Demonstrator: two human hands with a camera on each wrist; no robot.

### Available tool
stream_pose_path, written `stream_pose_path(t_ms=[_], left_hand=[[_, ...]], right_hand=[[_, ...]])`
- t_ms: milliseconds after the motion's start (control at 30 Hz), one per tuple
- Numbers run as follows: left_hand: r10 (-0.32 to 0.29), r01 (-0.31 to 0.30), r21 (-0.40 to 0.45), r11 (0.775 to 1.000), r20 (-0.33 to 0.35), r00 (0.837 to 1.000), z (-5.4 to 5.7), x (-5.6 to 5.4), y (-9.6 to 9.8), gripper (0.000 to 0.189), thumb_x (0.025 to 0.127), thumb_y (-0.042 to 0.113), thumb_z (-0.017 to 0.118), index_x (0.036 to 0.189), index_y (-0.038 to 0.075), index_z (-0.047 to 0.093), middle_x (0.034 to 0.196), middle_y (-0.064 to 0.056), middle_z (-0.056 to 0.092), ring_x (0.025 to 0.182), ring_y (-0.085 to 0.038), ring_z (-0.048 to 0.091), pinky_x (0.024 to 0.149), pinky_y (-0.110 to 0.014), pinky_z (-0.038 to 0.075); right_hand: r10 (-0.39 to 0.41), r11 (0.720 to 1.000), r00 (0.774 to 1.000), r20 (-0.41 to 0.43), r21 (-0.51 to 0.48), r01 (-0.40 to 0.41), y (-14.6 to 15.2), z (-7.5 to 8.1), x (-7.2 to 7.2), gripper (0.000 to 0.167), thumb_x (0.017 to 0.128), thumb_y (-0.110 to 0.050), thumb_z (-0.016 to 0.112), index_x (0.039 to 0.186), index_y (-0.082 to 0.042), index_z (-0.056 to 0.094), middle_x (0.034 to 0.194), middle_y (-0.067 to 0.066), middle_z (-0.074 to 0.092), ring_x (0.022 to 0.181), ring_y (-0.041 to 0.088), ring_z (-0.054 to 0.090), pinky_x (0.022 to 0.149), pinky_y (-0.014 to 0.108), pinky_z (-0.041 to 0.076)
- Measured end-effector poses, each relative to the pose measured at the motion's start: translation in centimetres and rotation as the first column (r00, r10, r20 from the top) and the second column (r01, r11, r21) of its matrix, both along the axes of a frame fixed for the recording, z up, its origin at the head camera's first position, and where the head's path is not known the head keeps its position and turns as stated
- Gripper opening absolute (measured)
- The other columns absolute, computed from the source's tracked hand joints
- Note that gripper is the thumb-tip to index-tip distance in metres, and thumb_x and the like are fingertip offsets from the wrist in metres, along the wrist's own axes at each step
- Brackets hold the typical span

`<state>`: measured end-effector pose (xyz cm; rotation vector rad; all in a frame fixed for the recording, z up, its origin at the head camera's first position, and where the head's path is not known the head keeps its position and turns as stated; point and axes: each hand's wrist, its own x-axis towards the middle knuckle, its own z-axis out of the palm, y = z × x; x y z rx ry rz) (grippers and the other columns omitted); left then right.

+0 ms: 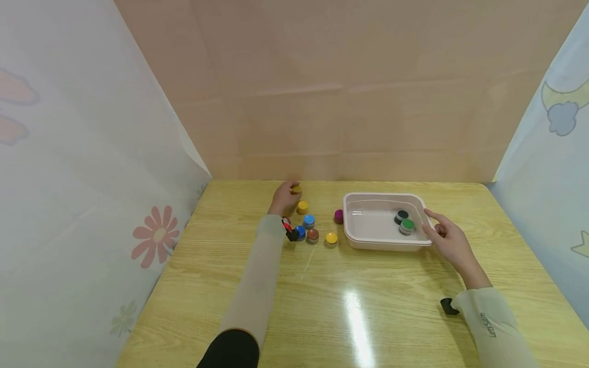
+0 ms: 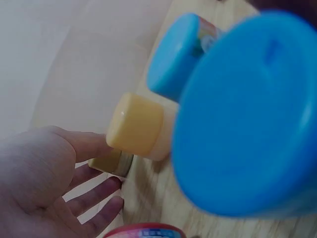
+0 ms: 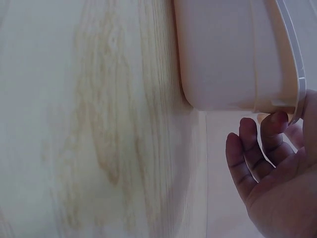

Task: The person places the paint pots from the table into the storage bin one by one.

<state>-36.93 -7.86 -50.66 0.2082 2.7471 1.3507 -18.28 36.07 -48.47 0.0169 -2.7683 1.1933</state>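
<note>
From above alone, left hand pinching jar, right hand pinching tray show together.

A small jar with a dark-yellow lid sits between the left hand's thumb and fingers. Rightward, a pale-pink rectangular plastic tub, right rim in the right hand, contains green-lidded and black-lidded jars.

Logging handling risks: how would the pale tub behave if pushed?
The tub looks stiff, given its smooth, rimmed walls. Low and wide, it would probably slide rather than tip. The jars inside might shift, with bare space beside them.
</note>
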Motion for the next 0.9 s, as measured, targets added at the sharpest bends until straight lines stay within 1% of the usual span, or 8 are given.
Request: stream_pose_path(t_ms=[200,367,500,600,700,900], left_hand=[[0.006,-0.008,-0.068,0.998,-0.019,1.000,-0.1,0.0,0.0,0.036,0.100,0.010,0.067,0.136,0.007,0.060,0.138,-0.018,0.063,0.122,-0.034,0.064,0.104,-0.048,0.053],[0.010,-0.012,-0.109,0.994,-0.017,1.000,0.1,-0.1,0.2,0.036,0.099,0.009,0.069,0.133,0.006,0.060,0.136,-0.017,0.064,0.122,-0.033,0.064,0.105,-0.047,0.052],[0.005,-0.008,-0.114,0.993,-0.026,1.000,0.1,-0.1,0.2,0.035,0.098,0.008,0.070,0.132,0.006,0.060,0.136,-0.017,0.064,0.122,-0.033,0.064,0.105,-0.046,0.053],[-0.001,-0.002,-0.102,0.995,-0.028,1.000,0.1,-0.1,0.0,0.035,0.098,0.008,0.070,0.131,0.006,0.059,0.137,-0.016,0.063,0.121,-0.033,0.064,0.104,-0.046,0.053],[0.007,-0.009,-0.085,0.996,-0.018,1.000,0.1,-0.1,-0.1,0.034,0.098,0.009,0.070,0.130,0.008,0.058,0.135,-0.016,0.063,0.120,-0.032,0.063,0.104,-0.046,0.053],[0.014,-0.014,-0.042,0.999,-0.016,1.000,0.9,0.0,-0.3,0.035,0.097,0.008,0.070,0.130,0.010,0.056,0.133,-0.016,0.062,0.118,-0.033,0.062,0.103,-0.048,0.052]], right_hand=[[0.006,1.000,1.000,-0.001,-0.011,-0.006,0.0,-0.1,0.0,0.057,0.108,-0.030,0.056,0.157,-0.005,0.042,0.072,0.001,0.042,0.058,0.011,0.036,0.049,0.029,0.034],[0.003,1.000,1.000,-0.003,-0.019,-0.004,0.0,0.0,0.1,0.057,0.108,-0.030,0.056,0.157,-0.005,0.042,0.072,0.000,0.043,0.057,0.011,0.036,0.049,0.029,0.034],[-0.002,1.000,1.000,0.004,-0.016,0.002,0.0,0.0,0.0,0.057,0.108,-0.031,0.056,0.157,-0.006,0.042,0.072,0.001,0.042,0.058,0.011,0.037,0.049,0.029,0.034],[-0.004,1.000,1.000,0.009,-0.013,0.004,0.0,0.0,-0.1,0.057,0.108,-0.031,0.056,0.158,-0.007,0.041,0.072,0.001,0.042,0.058,0.011,0.037,0.050,0.029,0.034],[-0.005,1.000,1.000,0.011,-0.010,0.005,0.1,-0.1,-0.1,0.058,0.108,-0.032,0.056,0.158,-0.007,0.041,0.072,0.001,0.042,0.058,0.011,0.036,0.050,0.029,0.034],[-0.006,1.000,1.000,0.013,-0.014,0.006,0.1,-0.1,0.0,0.057,0.108,-0.031,0.056,0.158,-0.007,0.041,0.072,0.001,0.042,0.057,0.012,0.036,0.049,0.029,0.034]])
